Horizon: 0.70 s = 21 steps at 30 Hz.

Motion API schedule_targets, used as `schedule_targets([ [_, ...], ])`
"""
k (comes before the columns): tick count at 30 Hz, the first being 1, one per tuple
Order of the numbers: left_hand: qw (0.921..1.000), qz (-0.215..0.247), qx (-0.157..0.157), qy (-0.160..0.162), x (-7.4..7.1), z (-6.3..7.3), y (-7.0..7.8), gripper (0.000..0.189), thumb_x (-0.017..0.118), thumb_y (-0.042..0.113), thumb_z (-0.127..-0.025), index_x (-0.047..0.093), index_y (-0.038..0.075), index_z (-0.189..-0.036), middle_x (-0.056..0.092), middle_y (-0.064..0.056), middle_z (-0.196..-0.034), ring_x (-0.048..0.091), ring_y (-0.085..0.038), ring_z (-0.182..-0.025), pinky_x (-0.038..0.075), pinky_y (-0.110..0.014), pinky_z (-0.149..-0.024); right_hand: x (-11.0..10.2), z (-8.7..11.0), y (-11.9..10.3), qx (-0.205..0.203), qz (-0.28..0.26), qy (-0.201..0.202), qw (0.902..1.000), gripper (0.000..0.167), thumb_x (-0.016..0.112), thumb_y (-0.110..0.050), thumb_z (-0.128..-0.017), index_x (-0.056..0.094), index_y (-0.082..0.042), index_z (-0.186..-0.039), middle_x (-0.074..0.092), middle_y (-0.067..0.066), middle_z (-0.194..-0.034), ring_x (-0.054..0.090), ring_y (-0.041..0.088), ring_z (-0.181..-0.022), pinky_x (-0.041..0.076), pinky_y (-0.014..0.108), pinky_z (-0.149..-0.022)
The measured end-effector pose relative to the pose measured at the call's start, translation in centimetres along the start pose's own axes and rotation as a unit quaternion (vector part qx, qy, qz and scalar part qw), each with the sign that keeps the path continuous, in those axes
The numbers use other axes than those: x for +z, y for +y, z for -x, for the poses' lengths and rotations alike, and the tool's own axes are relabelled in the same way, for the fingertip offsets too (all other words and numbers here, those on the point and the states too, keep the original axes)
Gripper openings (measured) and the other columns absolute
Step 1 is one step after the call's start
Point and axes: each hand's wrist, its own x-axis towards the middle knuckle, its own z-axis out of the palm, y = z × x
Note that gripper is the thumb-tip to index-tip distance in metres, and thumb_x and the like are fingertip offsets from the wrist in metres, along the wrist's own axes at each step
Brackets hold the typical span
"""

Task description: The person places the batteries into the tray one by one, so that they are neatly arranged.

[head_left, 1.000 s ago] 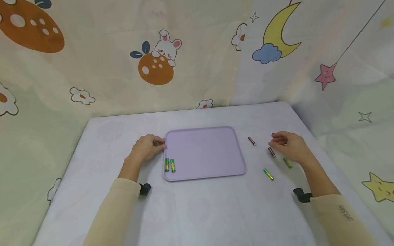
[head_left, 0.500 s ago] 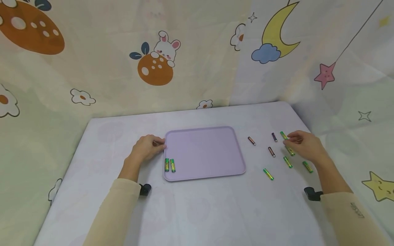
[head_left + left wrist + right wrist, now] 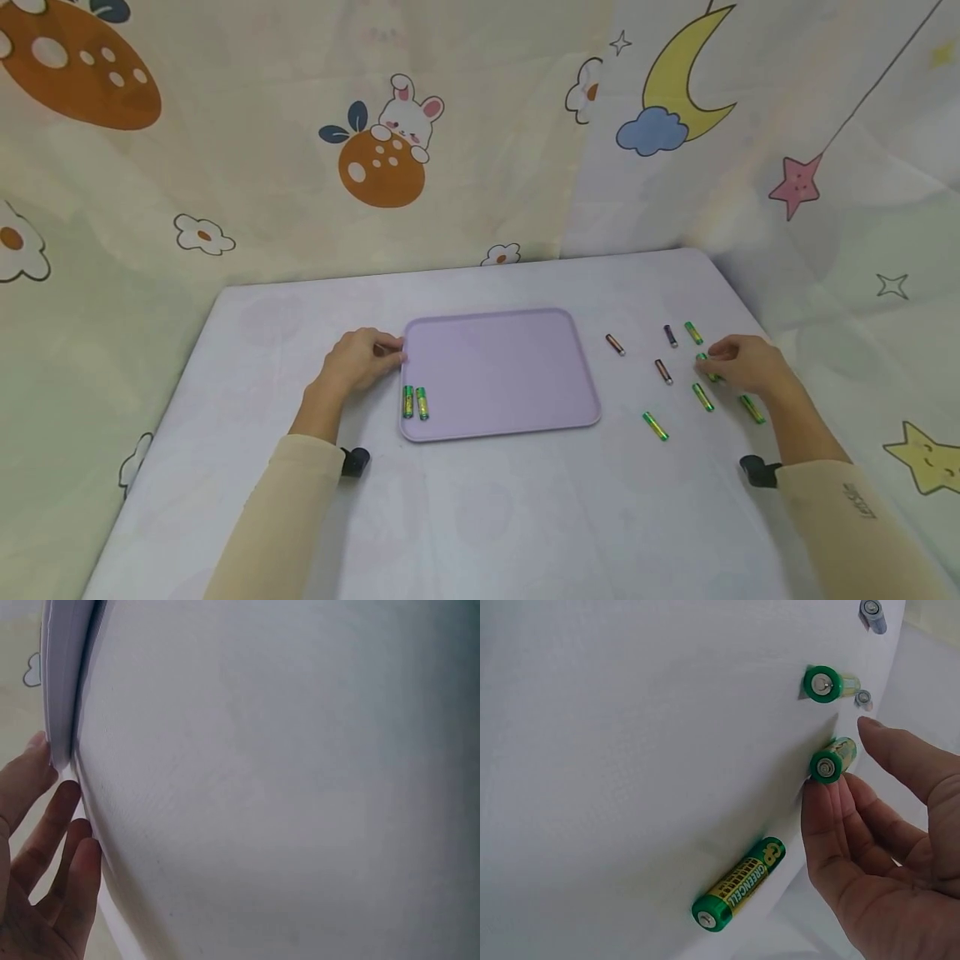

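Note:
At the left rim of a lilac tray (image 3: 498, 371), my left hand (image 3: 360, 360) holds the edge between thumb and index finger. The left wrist view shows the thumb (image 3: 30, 769) against the tray's rim (image 3: 64, 690). Two green batteries (image 3: 422, 403) lie side by side in the tray's near left corner. My right hand (image 3: 746, 364) is over the scattered batteries on the right. A green battery (image 3: 832, 761) sits between its thumb and fingers; the index finger appears to touch it, while the thumb stands apart.
Right of the tray lie several more batteries: a green one (image 3: 655, 426) near the front, others around the right hand, and three smaller dark or copper ones, such as this battery (image 3: 615, 344). A white cloth covers the table (image 3: 480, 517); a printed curtain (image 3: 480, 167) hangs behind.
My right hand has moved right from beside the copper batteries, uncovering several batteries, then slightly nearer onto a green one. The left hand stays at the tray.

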Motion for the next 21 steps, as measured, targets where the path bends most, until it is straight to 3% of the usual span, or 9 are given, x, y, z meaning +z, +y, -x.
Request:
schedule_targets([
  [7, 1.0000, -0.001, -0.001, 0.004, 0.0, 0.0, 0.1, 0.039, 0.072, 0.040, -0.095, 0.073, 0.021, -0.130, 0.071, -0.008, -0.125, 0.063, -0.029, -0.114, 0.049, -0.052, -0.095, 0.4, -0.4, 0.0, 0.014, -0.005, 0.004, 0.9999, 0.045, 0.070, -0.025, -0.094, 0.060, 0.011, -0.119, 0.065, 0.029, -0.108, 0.061, 0.038, -0.091, 0.051, 0.041, -0.069],
  [11, 1.0000, -0.003, 0.002, 0.004, 0.1, 0.0, 0.0, 0.039, 0.072, 0.041, -0.096, 0.073, 0.022, -0.130, 0.071, -0.009, -0.123, 0.063, -0.029, -0.113, 0.050, -0.052, -0.094, 0.4, -0.4, -0.1, 0.007, -0.024, -0.003, 0.9997, 0.046, 0.067, -0.027, -0.095, 0.062, 0.009, -0.123, 0.067, 0.028, -0.112, 0.061, 0.037, -0.096, 0.050, 0.038, -0.071],
  [21, 1.0000, -0.005, 0.000, 0.005, 0.0, 0.1, 0.1, 0.038, 0.072, 0.040, -0.096, 0.073, 0.022, -0.130, 0.071, -0.008, -0.122, 0.063, -0.028, -0.111, 0.050, -0.050, -0.091, 1.0, 0.5, -2.7, -0.052, -0.138, -0.053, 0.9876, 0.055, 0.061, -0.035, -0.103, 0.054, 0.006, -0.139, 0.060, 0.029, -0.135, 0.069, 0.032, -0.112, 0.052, 0.046, -0.099],
])
